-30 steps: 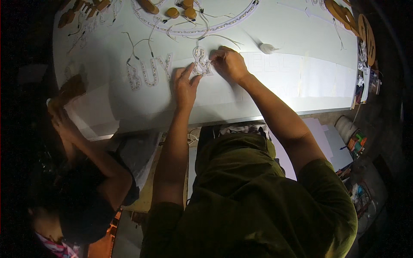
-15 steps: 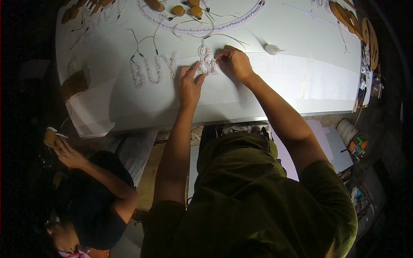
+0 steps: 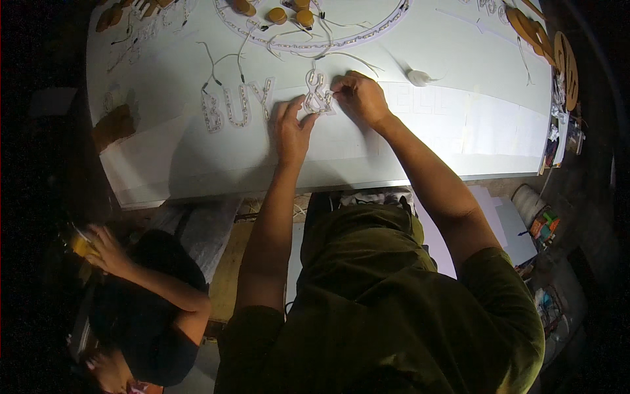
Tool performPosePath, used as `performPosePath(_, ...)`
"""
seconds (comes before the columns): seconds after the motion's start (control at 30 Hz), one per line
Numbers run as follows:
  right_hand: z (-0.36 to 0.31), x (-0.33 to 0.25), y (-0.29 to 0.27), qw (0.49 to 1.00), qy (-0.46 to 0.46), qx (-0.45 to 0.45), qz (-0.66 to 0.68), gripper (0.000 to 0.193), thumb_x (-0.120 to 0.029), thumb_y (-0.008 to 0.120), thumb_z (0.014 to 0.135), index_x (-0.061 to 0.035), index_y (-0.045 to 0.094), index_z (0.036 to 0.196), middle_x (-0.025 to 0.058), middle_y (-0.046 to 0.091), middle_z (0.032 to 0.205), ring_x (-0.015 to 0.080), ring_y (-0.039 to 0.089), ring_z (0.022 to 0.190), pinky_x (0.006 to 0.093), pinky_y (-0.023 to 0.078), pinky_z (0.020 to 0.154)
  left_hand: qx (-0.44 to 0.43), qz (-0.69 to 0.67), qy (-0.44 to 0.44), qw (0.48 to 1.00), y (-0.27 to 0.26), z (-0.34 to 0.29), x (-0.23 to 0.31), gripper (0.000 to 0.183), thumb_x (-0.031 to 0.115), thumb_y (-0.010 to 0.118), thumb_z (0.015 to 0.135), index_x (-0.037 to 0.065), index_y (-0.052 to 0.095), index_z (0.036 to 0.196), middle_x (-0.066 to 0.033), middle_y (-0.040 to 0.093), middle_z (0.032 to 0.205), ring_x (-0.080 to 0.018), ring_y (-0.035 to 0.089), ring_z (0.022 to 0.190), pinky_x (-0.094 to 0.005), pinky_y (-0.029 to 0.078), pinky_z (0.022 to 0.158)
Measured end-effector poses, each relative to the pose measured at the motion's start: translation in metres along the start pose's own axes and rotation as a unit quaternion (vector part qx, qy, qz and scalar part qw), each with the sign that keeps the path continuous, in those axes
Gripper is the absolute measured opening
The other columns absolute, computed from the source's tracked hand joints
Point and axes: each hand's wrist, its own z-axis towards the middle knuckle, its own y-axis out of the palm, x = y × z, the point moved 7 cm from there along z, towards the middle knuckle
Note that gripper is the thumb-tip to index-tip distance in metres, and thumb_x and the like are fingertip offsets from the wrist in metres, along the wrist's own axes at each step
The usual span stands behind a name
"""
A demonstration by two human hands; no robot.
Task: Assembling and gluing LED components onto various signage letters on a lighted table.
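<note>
A clear ampersand-shaped piece with an LED strip along it (image 3: pixel 318 92) lies on the white table. My left hand (image 3: pixel 291 130) grips its lower left edge, the thumb at the bottom and the fingers along the side. At its right edge, my right hand (image 3: pixel 359 97) is closed in a pinch, the fingertips touching the piece; anything small between them is hidden. Left of my hands, several clear letter-shaped pieces with LED strips (image 3: pixel 237 106) lie in a row. Thin wires (image 3: pixel 239 59) run up from some of them.
A large LED-lined ring (image 3: pixel 354 41) lies at the far side, with round yellow-brown rolls (image 3: pixel 277 16) inside it. A whitish lump (image 3: pixel 418 78) sits right of it. Brown cut-out shapes (image 3: pixel 564 69) stand at the right edge. A co-worker's hand (image 3: pixel 108 249) is at lower left.
My hands stay on the ampersand-shaped piece with hardly any movement. The view has shifted slightly. At lower left, the co-worker's hand and the yellowish thing in it have moved down a little.
</note>
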Motion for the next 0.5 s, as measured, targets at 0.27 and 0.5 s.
performPosePath(0.27,-0.0004,0.002,-0.0013,1.0,-0.006,0.01,-0.012,0.01,-0.011,0.076,0.086,-0.0137,0.076,0.096,0.008,0.069,0.095,0.0321,0.069,0.089,0.0419,0.056,0.079,-0.007,-0.035,-0.011,0.999,0.0017,0.0003,0.0036,0.052,0.002,0.085,0.08,0.006,0.07,0.13,-0.0106,0.065,0.113,-0.0216,0.063,0.076,-0.0334,0.054,0.067)
performPosePath(0.5,0.0013,0.0047,0.0016,1.0,-0.011,0.011,-0.003,0.011,-0.01,0.078,0.085,-0.0126,0.076,0.095,0.0083,0.069,0.095,0.0313,0.07,0.09,0.0414,0.056,0.079,-0.004,-0.041,0.004,0.999,0.004,0.0007,-0.0021,0.05,0.0,0.085,0.08,0.003,0.07,0.129,-0.0111,0.064,0.116,-0.0222,0.066,0.086,-0.0317,0.057,0.068)
